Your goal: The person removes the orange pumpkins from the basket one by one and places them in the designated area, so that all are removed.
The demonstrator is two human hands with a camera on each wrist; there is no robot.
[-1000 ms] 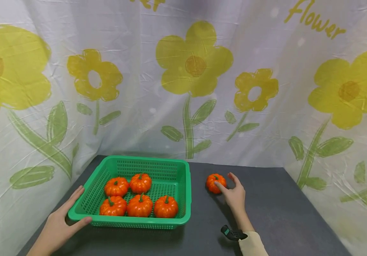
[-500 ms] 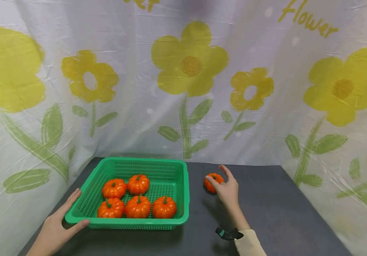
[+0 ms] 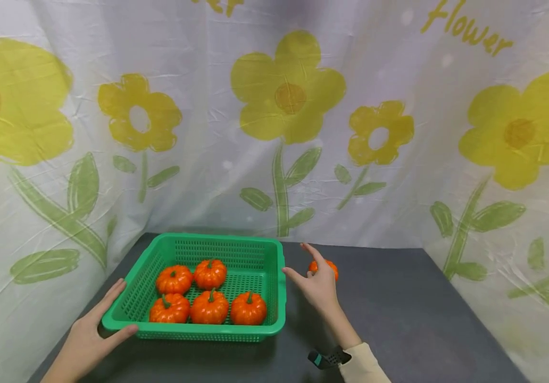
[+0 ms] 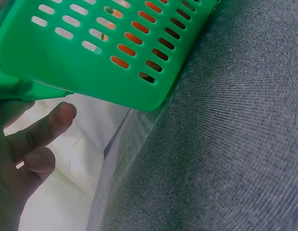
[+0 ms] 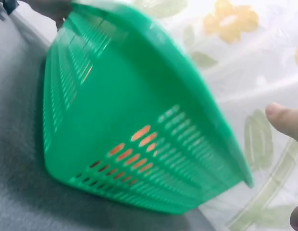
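Note:
A green plastic basket stands on the dark table with several small orange pumpkins in it. At its near left corner my left hand rests on the rim, the thumb along the front and straight fingers on the left side. Beneath that rim, the left wrist view shows loose fingers. My right hand is beside the basket's right wall, thumb and fingers spread and holding nothing. Whether its thumb touches the rim, I cannot tell. One loose pumpkin on the table is partly hidden behind this hand.
The dark cloth-covered table extends right and in front of the basket. A white curtain printed with yellow flowers encloses the back and both sides. On the right wrist is a black strap.
My right hand has moved left, away from the loose pumpkin and over to the basket's right side. The pumpkin stays in its place. My left hand keeps its position at the basket corner.

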